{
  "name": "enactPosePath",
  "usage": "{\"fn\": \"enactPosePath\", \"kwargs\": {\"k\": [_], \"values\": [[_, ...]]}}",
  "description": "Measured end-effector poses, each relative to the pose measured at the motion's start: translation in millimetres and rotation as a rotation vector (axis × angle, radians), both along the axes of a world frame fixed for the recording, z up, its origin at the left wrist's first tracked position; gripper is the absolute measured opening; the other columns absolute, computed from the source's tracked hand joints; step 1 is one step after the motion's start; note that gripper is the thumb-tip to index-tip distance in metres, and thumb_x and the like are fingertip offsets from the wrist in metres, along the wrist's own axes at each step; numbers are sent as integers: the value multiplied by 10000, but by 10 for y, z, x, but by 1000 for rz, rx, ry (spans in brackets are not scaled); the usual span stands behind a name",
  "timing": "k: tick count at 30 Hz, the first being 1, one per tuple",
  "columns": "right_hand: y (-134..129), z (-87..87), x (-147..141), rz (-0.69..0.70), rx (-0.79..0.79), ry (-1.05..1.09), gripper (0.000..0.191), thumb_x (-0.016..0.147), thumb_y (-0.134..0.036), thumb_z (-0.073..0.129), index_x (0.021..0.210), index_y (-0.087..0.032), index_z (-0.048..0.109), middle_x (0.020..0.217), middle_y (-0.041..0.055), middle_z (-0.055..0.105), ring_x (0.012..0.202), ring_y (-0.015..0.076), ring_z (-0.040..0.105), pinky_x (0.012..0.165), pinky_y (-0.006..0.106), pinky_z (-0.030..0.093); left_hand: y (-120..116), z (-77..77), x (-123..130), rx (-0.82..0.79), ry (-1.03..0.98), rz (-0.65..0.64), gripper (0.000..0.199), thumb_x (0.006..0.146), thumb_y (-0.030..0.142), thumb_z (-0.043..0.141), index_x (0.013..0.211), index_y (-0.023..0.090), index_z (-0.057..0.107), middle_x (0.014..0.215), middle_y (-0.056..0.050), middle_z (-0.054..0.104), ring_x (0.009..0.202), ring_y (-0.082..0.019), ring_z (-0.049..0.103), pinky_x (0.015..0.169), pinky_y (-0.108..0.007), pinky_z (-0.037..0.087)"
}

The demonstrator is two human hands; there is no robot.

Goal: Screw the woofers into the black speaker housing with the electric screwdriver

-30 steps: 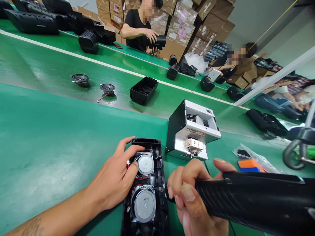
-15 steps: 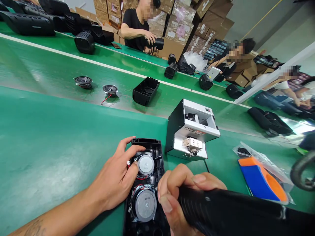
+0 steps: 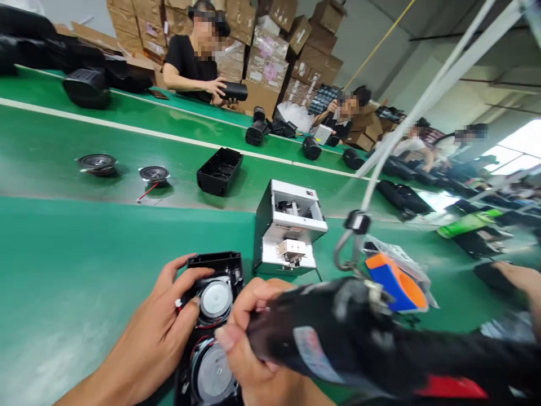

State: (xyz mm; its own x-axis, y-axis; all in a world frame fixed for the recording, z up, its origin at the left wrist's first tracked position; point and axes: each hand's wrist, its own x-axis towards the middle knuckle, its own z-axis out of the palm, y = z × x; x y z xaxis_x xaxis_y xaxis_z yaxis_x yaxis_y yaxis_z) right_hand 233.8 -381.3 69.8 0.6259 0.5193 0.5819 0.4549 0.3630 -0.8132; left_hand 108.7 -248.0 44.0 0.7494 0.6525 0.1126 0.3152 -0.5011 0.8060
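Speaker housing [image 3: 213, 265] under left hand [image 3: 156, 338] fingers [image 3: 169, 270]

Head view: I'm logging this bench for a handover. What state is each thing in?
Speaker housing: open, two drivers exposed.
Left hand: steadying the housing.
Right hand: gripping the electric screwdriver.
Screw feeder: upright, untouched.
Empty shell: lying open.
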Motion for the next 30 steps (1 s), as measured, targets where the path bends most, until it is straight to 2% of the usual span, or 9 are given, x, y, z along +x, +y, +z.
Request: {"fn": "enactPosePath", "kwargs": {"k": [3,5,7,10,14,20,26,30], "values": [[-13,150,77,16,37,-26,489,969,-319,839,1370,-338,559,829,-46,598,567,180,552,511,330,512,46,-75,-8,-8,-17,19,420,1159,542,372,1397,391,684,1598,-59,539,1460,-342,629,1157,-552,596],[-35,340,184,36,176,21,515,1029,-303,801,1461,-370,528,826,-64,575,524,151,513,479,294,485,34,-88,3,-22,-50,57,428,1160,554,356,1388,394,681,1592,-55,542,1453,-352,627,1179,-591,572],[-61,538,350,20,334,67,550,1096,-241,740,1532,-433,464,812,-93,536,509,131,475,498,265,481,2,-75,22,-32,-65,73,437,1156,572,352,1378,400,687,1594,-47,539,1474,-364,607,1146,-579,592],[-72,712,658,-153,392,-34,585,1081,-143,758,1520,-405,474,844,-101,581,597,136,520,619,285,528,-36,-39,55,-34,-67,111,463,1155,579,320,1364,407,696,1587,-38,530,1508,-378,570,1061,-554,634],[-27,674,935,-260,312,-121,559,1029,-178,805,1467,-325,491,846,-94,607,629,155,513,646,318,510,-52,-17,74,-36,-54,134,465,1156,565,311,1397,415,680,1572,-38,538,1497,-363,581,1055,-544,622],[-21,614,946,-283,246,-78,474,1001,-156,829,1361,-276,544,833,-88,618,622,145,550,629,306,518,-70,6,65,-25,-51,134,464,1161,537,306,1364,386,695,1580,-43,544,1434,-334,634,1073,-516,606],[-134,719,718,-117,238,145,494,1025,-143,841,1396,-325,572,793,-99,608,548,122,528,533,245,512,-94,69,67,-17,-50,115,451,1151,434,308,1355,357,703,1577,-62,547,1383,-329,672,1060,-521,617],[-402,791,483,-21,262,219,531,1019,-76,812,1352,-426,594,703,-125,551,445,123,424,500,259,501,-112,123,64,-17,-29,120,462,1131,364,314,1349,340,720,1561,-69,563,1427,-344,642,1007,-508,638]]}}
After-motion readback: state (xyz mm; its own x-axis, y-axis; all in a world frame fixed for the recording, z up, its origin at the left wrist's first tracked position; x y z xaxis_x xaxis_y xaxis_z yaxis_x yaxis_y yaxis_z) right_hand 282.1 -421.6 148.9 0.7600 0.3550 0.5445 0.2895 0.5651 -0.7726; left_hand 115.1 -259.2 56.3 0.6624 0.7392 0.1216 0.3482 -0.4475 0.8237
